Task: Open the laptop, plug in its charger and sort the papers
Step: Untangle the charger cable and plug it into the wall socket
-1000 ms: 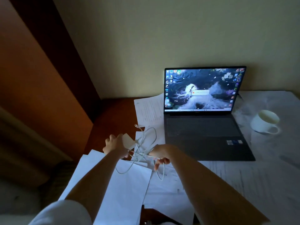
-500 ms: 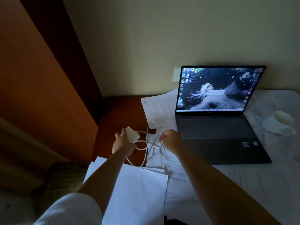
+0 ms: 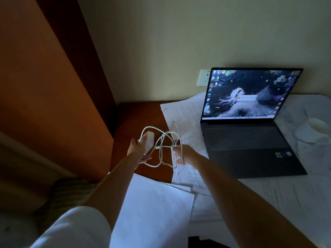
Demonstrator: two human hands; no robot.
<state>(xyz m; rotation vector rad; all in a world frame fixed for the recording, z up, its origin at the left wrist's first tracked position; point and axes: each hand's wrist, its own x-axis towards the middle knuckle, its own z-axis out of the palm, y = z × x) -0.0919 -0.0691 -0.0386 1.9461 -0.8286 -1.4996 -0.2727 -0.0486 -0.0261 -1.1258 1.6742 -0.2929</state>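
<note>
1. In a dim room, the left hand (image 3: 138,149) grips the white charger brick (image 3: 149,141), fingers curled round it above the dark wooden table (image 3: 136,115).
2. Just right of it, the right hand (image 3: 181,154) has its fingers hooked through loops of the tangled white cable (image 3: 161,140), which hangs between the two hands.
3. The open laptop (image 3: 250,126), screen lit, stands beyond and right of the right hand.
4. Papers (image 3: 182,113) lie scattered under and around the laptop; blank sheets (image 3: 154,208) lie beneath the forearms.
5. A white cup (image 3: 312,130) sits to the laptop's far right; a wall socket (image 3: 203,77) shows beyond both hands.
</note>
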